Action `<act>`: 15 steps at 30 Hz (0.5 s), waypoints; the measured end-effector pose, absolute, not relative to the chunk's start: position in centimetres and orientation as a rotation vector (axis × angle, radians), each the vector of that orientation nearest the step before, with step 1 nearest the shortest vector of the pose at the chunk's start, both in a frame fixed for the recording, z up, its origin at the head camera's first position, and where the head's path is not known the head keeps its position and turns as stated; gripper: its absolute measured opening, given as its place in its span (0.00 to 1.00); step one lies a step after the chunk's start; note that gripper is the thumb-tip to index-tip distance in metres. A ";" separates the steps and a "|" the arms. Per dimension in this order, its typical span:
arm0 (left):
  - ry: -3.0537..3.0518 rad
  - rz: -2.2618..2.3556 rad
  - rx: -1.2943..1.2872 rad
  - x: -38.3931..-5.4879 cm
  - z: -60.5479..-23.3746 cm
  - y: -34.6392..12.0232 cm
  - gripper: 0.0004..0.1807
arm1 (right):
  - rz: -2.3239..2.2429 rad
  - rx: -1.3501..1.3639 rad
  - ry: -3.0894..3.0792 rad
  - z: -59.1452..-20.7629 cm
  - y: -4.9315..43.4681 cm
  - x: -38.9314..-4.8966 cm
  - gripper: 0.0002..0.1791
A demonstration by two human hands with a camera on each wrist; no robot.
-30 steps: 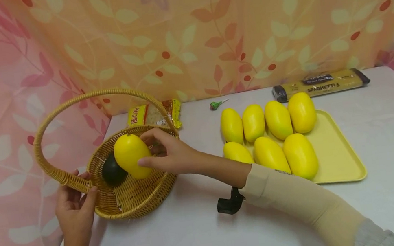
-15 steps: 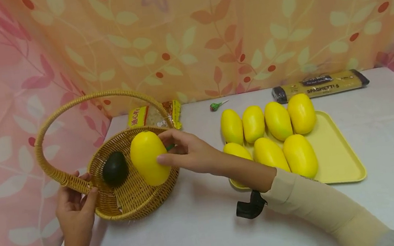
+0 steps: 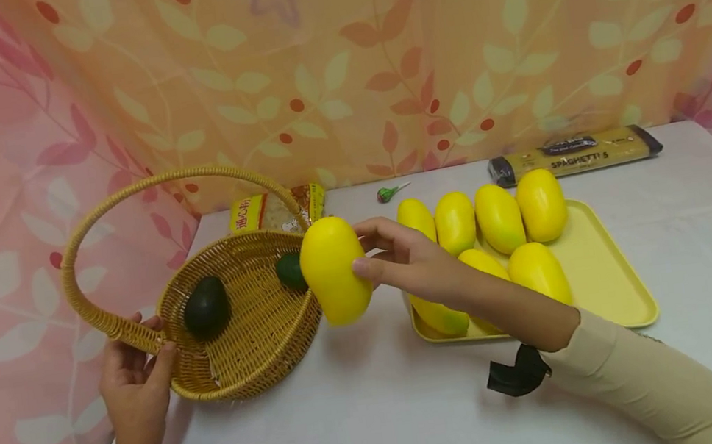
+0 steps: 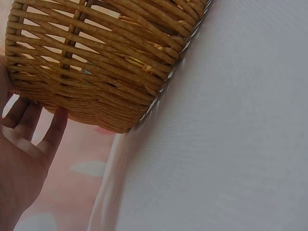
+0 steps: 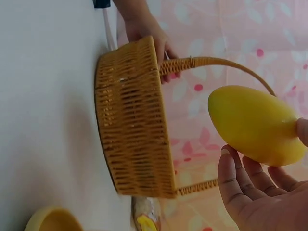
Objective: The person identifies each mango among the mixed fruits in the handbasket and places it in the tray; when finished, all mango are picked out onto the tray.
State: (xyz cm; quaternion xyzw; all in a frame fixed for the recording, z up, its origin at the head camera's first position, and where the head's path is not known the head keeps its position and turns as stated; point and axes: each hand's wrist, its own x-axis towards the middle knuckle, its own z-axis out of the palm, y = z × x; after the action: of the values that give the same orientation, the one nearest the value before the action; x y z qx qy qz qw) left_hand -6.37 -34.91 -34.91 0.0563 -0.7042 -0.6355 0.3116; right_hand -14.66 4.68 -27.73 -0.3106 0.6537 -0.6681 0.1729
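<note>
My right hand [image 3: 404, 260] holds a yellow mango [image 3: 335, 272] in the air between the wicker basket and the tray, thumb on one side and fingers on the other. In the right wrist view that mango [image 5: 257, 125] hangs above the table's level. My left hand [image 3: 136, 382] grips the wicker basket [image 3: 268, 377] by its rim at the foot of the tall handle. Inside the basket lie a black avocado [image 3: 206, 307] on the left and a dark green fruit [image 3: 291, 271] at the right wall, partly hidden by the mango.
On the right, a yellow tray [image 3: 611, 287] bears several mangoes [image 3: 498, 218], some behind my right forearm. A spaghetti pack [image 3: 577, 154] lies at the back right, a lollipop [image 3: 386, 194] at the back middle. Behind the basket is a yellow food packet [image 3: 248, 213].
My right hand has carried the mango rightward, out from over the basket. This has uncovered the black avocado and the dark green fruit. My left hand has stayed on the basket.
</note>
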 end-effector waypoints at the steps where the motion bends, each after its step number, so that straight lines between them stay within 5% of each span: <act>1: -1.860 -1.678 0.144 -6.3 -34.9 -34.9 0.31 | -1.896 -0.865 1.869 -27.8 5.3 -14.6 0.24; 15: -1.860 -1.673 0.153 -6.3 -34.7 -34.6 0.31 | -1.828 -0.630 2.121 -27.6 14.3 -12.8 0.24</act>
State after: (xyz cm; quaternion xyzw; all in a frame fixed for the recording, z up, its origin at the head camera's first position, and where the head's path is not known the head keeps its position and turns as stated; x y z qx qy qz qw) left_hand -6.30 -34.64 -34.75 0.0582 -0.7051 -0.6340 0.3122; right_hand -12.77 14.35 -27.64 -0.2176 0.7321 -0.6311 0.1354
